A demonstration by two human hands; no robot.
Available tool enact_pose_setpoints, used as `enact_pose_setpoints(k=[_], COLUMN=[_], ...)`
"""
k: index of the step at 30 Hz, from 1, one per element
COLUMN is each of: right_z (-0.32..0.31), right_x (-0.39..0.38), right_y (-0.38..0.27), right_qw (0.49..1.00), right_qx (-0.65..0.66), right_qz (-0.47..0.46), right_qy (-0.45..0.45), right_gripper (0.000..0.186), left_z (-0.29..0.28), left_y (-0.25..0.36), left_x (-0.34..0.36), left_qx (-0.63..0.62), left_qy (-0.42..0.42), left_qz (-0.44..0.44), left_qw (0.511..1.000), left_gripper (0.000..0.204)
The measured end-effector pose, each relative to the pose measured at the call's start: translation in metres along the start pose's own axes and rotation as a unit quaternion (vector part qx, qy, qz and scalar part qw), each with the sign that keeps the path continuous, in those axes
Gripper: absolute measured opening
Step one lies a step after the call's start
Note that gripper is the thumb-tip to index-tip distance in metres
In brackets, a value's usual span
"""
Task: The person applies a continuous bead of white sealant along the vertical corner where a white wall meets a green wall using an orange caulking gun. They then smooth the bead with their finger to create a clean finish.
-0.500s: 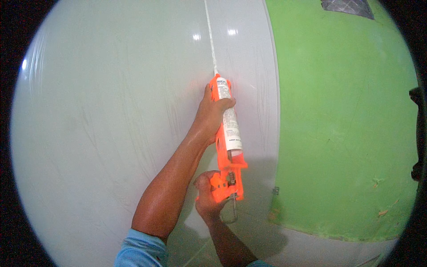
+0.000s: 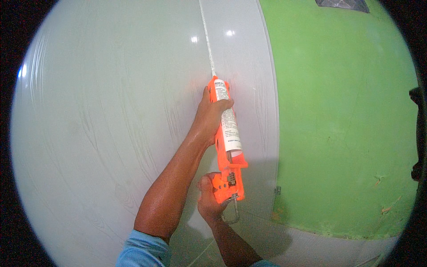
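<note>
Head view: orange caulking gun [image 2: 220, 141], long axis nearly in line with white bead [image 2: 206, 33] above; left-hand grip [image 2: 210, 113], nearer nozzle [image 2: 214, 74], wrapped around cartridge [image 2: 230, 129]; right-hand grip [image 2: 208, 200] clasping rear handle [image 2: 222, 184].

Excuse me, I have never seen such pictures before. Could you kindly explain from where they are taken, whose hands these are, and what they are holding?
Certainly. There is no robot here: these are a person's own bare hands. The camera is worn on the head and looks down at them; its wide round lens makes the corners black and bends straight edges.

The left hand grips the front of an orange caulking gun, with the thumb over its white cartridge. The right hand is around the handle at the rear, near a bent metal rod.

From the gun's tip, a white line runs up the pale, glossy surface. A green surface is on the right.
</note>
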State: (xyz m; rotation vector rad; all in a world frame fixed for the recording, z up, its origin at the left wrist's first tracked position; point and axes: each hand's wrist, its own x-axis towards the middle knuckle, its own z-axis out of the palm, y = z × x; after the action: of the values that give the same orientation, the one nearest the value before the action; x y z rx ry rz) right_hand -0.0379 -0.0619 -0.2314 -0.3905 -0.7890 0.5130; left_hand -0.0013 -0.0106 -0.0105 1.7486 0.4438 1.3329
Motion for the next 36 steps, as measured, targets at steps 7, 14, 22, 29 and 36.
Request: enact_pose_setpoints(k=[7, 14, 22, 29, 36], right_z=[0.008, 0.004, 0.0, -0.009, -0.008], right_x=[-0.003, -0.005, 0.01, 0.002, -0.002], right_y=[-0.027, -0.028, -0.039, -0.025, -0.034], right_qw=[0.999, 0.999, 0.992, 0.991, 0.996], right_qx=[-0.002, 0.008, 0.037, 0.077, 0.016], right_qz=[0.034, 0.029, -0.07, 0.008, -0.032], right_qy=[-0.019, -0.018, -0.102, -0.11, -0.087], right_gripper=[0.006, 0.009, 0.027, 0.019, 0.013], left_z=[0.001, 0.002, 0.004, 0.006, 0.008], left_y=[0.013, 0.011, 0.014, 0.013, 0.016], left_x=[0.003, 0.004, 0.003, -0.003, -0.006], left_qx=[0.026, 0.017, 0.019, -0.012, -0.014], left_qy=[0.004, 0.009, 0.02, 0.007, 0.0], left_qz=[-0.013, -0.022, -0.009, -0.004, -0.012], left_qw=[1.0, 1.0, 1.0, 1.0, 1.0], left_gripper=[0.06, 0.062, 0.065, 0.062, 0.063])
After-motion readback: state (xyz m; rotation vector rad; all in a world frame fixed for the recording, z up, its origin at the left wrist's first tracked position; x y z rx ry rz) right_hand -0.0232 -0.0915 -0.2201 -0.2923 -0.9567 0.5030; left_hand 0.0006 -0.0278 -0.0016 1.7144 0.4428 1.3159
